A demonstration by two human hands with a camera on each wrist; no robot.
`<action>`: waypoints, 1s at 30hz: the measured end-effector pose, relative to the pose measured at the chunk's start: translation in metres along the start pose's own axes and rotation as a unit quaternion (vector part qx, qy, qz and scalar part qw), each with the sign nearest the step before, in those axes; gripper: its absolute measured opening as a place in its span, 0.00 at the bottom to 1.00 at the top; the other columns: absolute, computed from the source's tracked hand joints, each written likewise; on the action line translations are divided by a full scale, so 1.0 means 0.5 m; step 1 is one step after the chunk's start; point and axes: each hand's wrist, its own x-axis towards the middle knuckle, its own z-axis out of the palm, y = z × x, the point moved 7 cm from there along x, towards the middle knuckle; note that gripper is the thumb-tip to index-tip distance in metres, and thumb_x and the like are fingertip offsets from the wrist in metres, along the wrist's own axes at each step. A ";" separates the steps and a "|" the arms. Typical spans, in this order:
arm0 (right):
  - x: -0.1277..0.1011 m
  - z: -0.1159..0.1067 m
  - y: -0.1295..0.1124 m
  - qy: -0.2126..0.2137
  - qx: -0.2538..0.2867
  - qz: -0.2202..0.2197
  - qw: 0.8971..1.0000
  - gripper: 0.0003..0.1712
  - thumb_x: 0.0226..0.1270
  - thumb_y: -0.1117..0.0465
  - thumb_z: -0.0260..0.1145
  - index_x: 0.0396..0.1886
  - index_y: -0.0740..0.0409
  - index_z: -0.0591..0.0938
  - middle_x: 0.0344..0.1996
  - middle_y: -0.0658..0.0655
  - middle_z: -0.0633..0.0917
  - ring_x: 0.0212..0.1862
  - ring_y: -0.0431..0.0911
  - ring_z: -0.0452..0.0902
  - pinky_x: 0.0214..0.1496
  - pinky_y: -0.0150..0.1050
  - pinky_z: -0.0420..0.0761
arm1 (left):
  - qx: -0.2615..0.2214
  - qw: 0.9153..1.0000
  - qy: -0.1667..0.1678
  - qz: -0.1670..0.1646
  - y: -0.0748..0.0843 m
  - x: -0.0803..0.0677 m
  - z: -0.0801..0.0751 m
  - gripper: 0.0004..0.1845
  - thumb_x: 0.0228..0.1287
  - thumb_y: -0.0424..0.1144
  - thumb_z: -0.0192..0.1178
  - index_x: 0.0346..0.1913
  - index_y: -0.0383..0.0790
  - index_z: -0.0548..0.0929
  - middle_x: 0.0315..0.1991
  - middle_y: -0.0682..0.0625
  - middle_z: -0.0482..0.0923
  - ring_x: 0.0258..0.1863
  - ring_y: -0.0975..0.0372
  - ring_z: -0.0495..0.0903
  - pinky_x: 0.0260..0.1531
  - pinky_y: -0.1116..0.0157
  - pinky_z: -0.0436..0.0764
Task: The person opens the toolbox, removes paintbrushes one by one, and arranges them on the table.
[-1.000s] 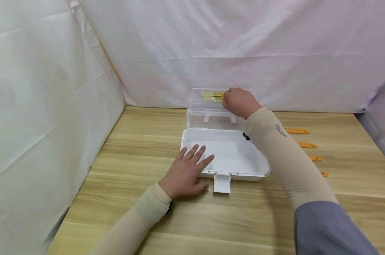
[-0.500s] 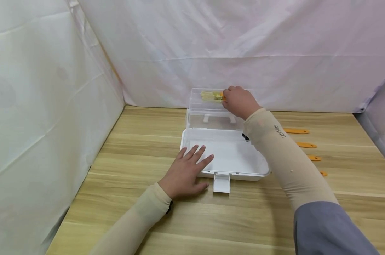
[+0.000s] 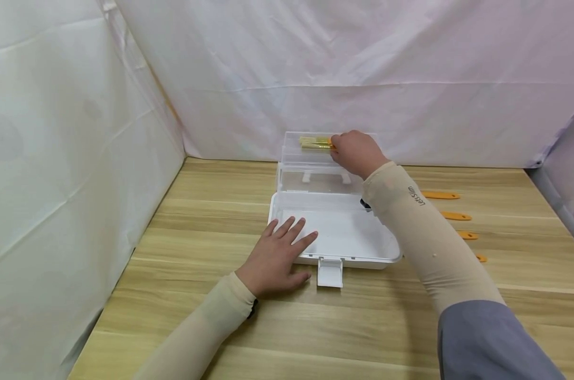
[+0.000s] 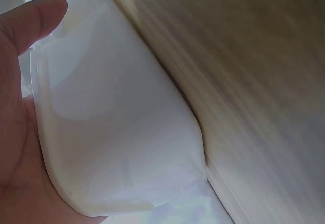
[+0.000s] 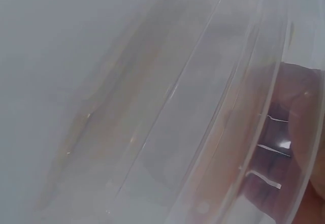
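Your right hand [image 3: 355, 150] pinches the light, stiff paintbrush [image 3: 315, 142] by its orange handle over the clear tray [image 3: 311, 158] at the table's far edge, while your left hand [image 3: 275, 256] lies flat, steadying the white case [image 3: 358, 237].

clear plastic box [image 3: 315, 174]: 1 | brush [image 3: 315, 142] at box: 1 | orange-handled tools [image 3: 455, 216] on table: 4 | hands [image 3: 273, 258]: 2

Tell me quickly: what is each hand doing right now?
Left hand: open, fingers flat on the white box lid.
Right hand: holding the yellow brush at the clear box.
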 end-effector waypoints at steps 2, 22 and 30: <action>-0.001 0.000 -0.002 0.002 -0.005 -0.001 1.000 0.18 0.73 0.57 0.61 0.54 0.65 0.80 0.45 0.64 0.85 0.41 0.55 0.79 0.53 0.51 0.79 | -0.003 1.000 0.000 0.000 0.001 -0.001 0.001 0.43 0.60 0.64 0.60 0.76 0.54 0.63 0.76 0.44 0.57 0.75 0.49 0.54 0.71 0.44 0.51; -0.030 -0.028 -0.004 0.041 0.003 -0.017 0.999 0.12 0.71 0.65 0.63 0.51 0.64 0.82 0.44 0.64 0.86 0.41 0.56 0.76 0.52 0.51 0.79 | -0.008 1.000 0.002 0.000 0.005 -0.007 0.000 0.42 0.61 0.63 0.60 0.76 0.55 0.63 0.76 0.44 0.58 0.75 0.50 0.55 0.71 0.45 0.49; -0.023 -0.013 0.008 0.014 -0.011 -0.005 1.000 0.16 0.69 0.67 0.65 0.54 0.67 0.82 0.49 0.65 0.84 0.47 0.56 0.76 0.56 0.51 0.77 | -0.005 1.000 0.002 0.001 0.008 -0.005 -0.001 0.42 0.61 0.63 0.60 0.76 0.55 0.64 0.76 0.44 0.59 0.75 0.50 0.55 0.71 0.45 0.50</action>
